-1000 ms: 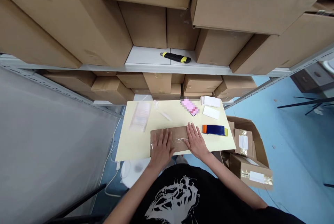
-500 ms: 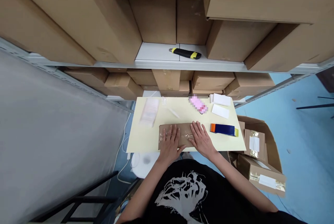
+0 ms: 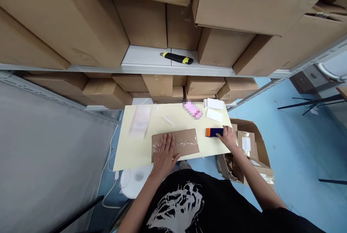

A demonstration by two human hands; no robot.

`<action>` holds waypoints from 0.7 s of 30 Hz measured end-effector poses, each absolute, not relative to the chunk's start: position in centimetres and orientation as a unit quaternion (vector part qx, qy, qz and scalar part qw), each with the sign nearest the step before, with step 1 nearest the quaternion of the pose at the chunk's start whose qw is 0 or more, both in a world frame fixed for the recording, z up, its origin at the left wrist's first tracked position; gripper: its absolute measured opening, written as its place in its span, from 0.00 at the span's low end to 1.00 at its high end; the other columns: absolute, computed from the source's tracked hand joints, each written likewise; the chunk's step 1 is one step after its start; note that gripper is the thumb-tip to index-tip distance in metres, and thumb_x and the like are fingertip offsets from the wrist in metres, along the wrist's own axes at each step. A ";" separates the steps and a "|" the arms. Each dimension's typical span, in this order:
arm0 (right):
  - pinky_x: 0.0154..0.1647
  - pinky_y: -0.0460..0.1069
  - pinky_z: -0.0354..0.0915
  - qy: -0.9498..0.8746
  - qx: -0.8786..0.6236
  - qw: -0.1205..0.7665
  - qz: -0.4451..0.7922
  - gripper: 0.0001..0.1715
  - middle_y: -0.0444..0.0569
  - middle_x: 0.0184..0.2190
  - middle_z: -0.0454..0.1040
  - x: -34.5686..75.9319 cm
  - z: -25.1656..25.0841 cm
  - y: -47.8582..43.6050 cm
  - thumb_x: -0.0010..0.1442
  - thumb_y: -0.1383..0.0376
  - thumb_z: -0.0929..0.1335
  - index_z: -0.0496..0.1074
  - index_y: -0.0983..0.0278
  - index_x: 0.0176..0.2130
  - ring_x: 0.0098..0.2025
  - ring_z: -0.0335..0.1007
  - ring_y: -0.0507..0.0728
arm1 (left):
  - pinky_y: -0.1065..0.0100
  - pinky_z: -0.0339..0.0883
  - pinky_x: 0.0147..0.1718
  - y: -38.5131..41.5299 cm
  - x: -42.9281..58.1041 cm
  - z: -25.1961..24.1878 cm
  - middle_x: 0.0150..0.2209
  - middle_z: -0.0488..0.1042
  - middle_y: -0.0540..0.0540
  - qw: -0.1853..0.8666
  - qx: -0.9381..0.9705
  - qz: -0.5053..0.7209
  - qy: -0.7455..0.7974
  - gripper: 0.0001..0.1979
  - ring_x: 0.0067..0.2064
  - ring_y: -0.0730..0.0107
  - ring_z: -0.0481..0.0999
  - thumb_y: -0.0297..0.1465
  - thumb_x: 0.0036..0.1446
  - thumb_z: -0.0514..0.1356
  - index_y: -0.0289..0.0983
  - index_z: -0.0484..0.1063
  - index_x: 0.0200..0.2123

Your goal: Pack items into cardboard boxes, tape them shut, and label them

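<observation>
A flat brown cardboard box (image 3: 187, 142) with clear tape along its middle lies near the table's front edge. My left hand (image 3: 166, 153) rests flat on its left part, fingers stretched out. To the right of the box, my right hand (image 3: 228, 137) grips the right part of a dark blue oblong object with an orange end (image 3: 214, 132), thumb on the near side and fingers over the far side. The hand covers its other end. I cannot make out what kind of object it is.
White cards (image 3: 214, 114), a blurred pink item (image 3: 193, 110) and clear plastic sleeves (image 3: 140, 121) lie on the cream table (image 3: 130, 155). A black-and-yellow utility knife (image 3: 176, 58) sits on the shelf above. A large carton (image 3: 260, 137) holding taped parcels stands at the right.
My right hand has left the cardboard box and moved right onto the dark blue object. My left hand stays on the box. The whole view has shifted as my head turned right.
</observation>
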State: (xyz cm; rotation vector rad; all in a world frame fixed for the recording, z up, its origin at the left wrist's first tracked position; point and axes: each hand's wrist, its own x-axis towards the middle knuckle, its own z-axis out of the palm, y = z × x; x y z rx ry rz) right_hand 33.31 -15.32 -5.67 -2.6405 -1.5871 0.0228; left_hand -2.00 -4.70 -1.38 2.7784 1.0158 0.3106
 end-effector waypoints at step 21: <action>0.46 0.54 0.66 -0.386 -0.694 0.409 0.450 0.32 0.50 0.48 0.71 32.2 2.3 -15.4 0.51 0.50 0.69 0.62 0.58 0.52 0.47 0.70 0.61 | 0.53 0.46 0.62 -4.1 -2.0 -0.9 0.65 0.49 0.37 0.079 0.934 0.117 0.327 0.33 0.67 0.53 0.44 0.42 0.61 0.48 0.30 0.47 0.65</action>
